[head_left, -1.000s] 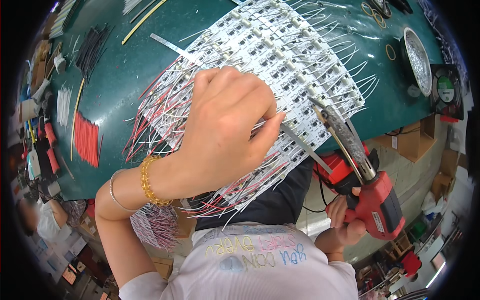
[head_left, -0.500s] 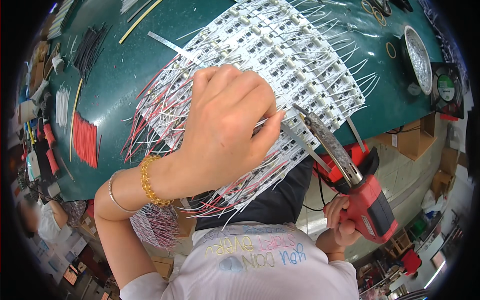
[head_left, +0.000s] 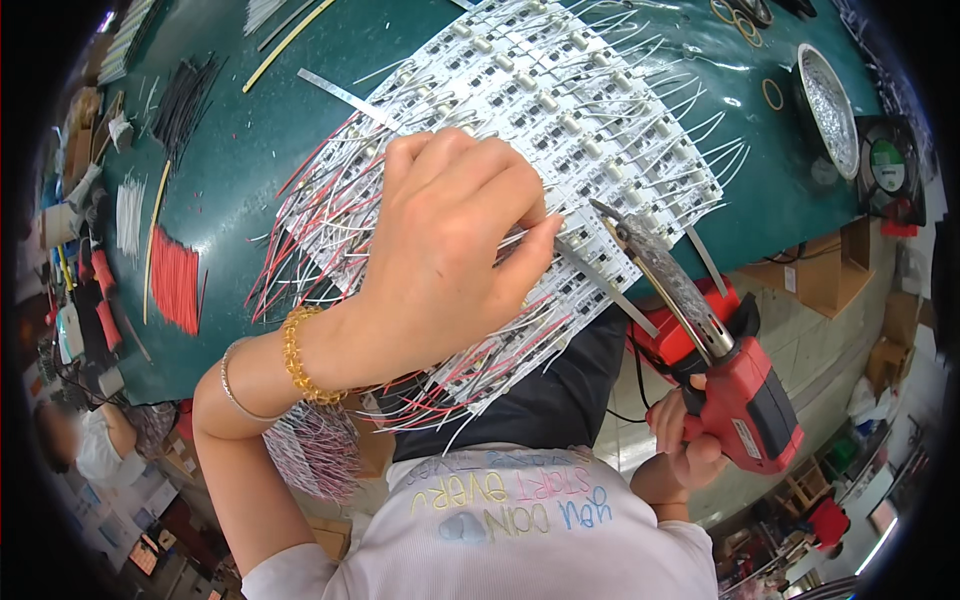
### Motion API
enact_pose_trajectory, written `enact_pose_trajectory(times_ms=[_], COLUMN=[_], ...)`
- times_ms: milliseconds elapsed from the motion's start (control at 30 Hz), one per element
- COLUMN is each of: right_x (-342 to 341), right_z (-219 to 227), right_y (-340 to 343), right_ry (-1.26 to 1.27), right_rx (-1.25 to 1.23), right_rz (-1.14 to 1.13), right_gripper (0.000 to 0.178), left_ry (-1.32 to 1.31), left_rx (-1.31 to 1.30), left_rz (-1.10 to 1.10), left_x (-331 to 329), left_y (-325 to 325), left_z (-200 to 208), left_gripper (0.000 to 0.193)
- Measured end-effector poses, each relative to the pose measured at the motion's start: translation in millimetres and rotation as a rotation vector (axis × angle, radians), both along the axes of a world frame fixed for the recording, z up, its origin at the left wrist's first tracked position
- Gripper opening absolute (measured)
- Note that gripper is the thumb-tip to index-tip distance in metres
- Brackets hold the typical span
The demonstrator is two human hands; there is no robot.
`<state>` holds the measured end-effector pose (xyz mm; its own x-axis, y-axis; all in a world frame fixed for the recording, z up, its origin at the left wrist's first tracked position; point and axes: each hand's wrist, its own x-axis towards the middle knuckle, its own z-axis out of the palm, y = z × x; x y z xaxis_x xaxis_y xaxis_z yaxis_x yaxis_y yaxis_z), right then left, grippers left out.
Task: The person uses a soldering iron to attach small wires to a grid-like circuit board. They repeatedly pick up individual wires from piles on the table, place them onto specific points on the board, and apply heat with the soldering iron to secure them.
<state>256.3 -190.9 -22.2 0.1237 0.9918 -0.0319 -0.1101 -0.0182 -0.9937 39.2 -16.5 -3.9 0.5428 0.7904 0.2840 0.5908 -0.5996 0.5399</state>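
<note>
A panel of white circuit boards (head_left: 565, 120) lies at the table's near edge and over my lap, with rows of small components and many red, black and white wires (head_left: 320, 225) along its sides. My left hand (head_left: 450, 240) is closed above the panel's middle, thumb and forefinger pinched on thin wires that show partly in the gap; their ends are hidden. In my right hand (head_left: 690, 440) is the red and black grip of a soldering gun (head_left: 750, 405). Its long metal barrel points up-left, and the dark tip is close to my left fingertips, over the boards.
Bundles of red wires (head_left: 175, 285), black wires (head_left: 188, 100) and white wires (head_left: 130, 215) lie on the green table (head_left: 250, 180) at left. Metal strips (head_left: 345, 97) stick out from under the panel. At right are a metal bowl (head_left: 850, 150), rubber bands (head_left: 772, 94) and a small fan (head_left: 888, 165).
The soldering gun has shifted slightly up and to the right relative to the boards, its tip a little farther from my left fingertips. My left hand keeps its pinch almost in place.
</note>
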Motion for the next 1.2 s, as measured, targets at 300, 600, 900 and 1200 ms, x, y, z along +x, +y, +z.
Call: enact_pose_trajectory(times_ms=[300,600,900,1200], right_x=[1,0,62,66], right_z=[-1,1,38,11], right_y=[2,7,46,66], right_ry=[0.013,-0.015,-0.429,-0.135], right_rx=[0.021,0.114,0.535,0.275], right_rz=[-0.005,-0.125,-0.634,-0.725], right_gripper=[0.073,0.069,0.053,0.033], left_ry=[0.003,-0.013,-0.019,-0.172], left_rx=[0.03,0.047,0.046,0.214], left_rz=[0.004,0.009,0.01,0.024], left_x=[1,1,1,-6], left_y=[0,-1,-2,2], left_z=[0,-2,0,4], left_gripper=[0.013,0.013,0.013,0.012])
